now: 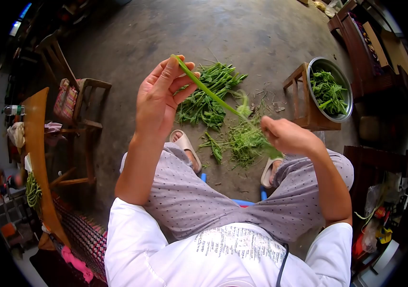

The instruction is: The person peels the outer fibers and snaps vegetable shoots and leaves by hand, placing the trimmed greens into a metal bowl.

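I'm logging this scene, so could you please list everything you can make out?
stalk: one, green, upper centre
greens pile: one, green, upper centre
small bunch: one, green, below the pile
shredded scraps: one heap, light green, centre
stool: one, brown, right
basin: one, silver, on the stool, holding greens
chair: one, brown, left
sandals: two, cream, centre
trousers: one pair, grey, lower centre
shirt: one, white, bottom centre
clutter: many, mixed colours, both sides
left hand: one, bare, holding the stalk's upper end
right hand: one, bare, near its lower end

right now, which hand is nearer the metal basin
Right: the right hand is left of the basin and nearer the body; the left hand is much farther left.
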`<state>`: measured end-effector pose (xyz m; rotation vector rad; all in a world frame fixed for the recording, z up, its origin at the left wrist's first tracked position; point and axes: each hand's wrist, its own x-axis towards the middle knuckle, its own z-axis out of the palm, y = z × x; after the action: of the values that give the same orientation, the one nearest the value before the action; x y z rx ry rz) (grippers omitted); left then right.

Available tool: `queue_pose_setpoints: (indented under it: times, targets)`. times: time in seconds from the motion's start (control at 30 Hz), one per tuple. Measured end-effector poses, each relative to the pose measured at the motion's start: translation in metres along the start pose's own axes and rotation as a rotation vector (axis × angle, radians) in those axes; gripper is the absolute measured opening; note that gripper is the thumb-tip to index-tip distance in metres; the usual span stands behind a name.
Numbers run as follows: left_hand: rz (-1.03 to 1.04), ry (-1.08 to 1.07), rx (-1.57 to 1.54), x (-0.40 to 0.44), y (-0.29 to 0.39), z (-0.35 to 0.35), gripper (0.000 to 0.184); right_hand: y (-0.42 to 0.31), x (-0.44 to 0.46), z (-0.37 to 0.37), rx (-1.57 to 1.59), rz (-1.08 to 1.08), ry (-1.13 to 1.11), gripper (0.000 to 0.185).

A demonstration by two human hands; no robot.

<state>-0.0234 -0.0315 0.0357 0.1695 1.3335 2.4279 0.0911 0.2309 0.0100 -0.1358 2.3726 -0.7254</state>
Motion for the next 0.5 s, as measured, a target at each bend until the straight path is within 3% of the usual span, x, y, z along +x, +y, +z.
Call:
queue_pose_setpoints:
  times: [0.1, 0.23, 0.3, 0.37, 0.4, 0.47, 0.5]
  targets:
    - [0.014, 0.000, -0.032, 0.000, 0.004, -0.005, 0.026, 0.051, 0.012, 0.038, -0.338, 0.235, -0.097, 0.024]
    - [0.006, 0.008, -0.010, -0.003, 0.004, -0.004, 0.026, 0.082, 0.016, 0.047, -0.476, 0.235, -0.050, 0.023]
    - [-0.026, -0.007, 0.066, -0.007, 0.001, 0.003, 0.027, 0.076, 0.013, 0.033, -0.351, -0.013, 0.392, 0.028]
    - [-0.043, -0.013, 0.070, -0.011, -0.005, 0.010, 0.027, 0.010, 0.005, 0.002, 0.019, -0.013, 0.565, 0.018]
    - [-0.062, -0.040, 0.101, -0.013, -0.008, 0.013, 0.027, -0.011, 0.000, -0.005, 0.019, -0.003, 0.566, 0.018]
    - [-0.099, -0.088, 0.123, -0.018, -0.012, 0.021, 0.027, -0.040, -0.007, -0.013, 0.406, -0.202, 0.662, 0.016]
    - [-0.107, -0.094, 0.122, -0.020, -0.016, 0.023, 0.027, -0.053, -0.012, -0.016, 0.409, -0.193, 0.665, 0.016]
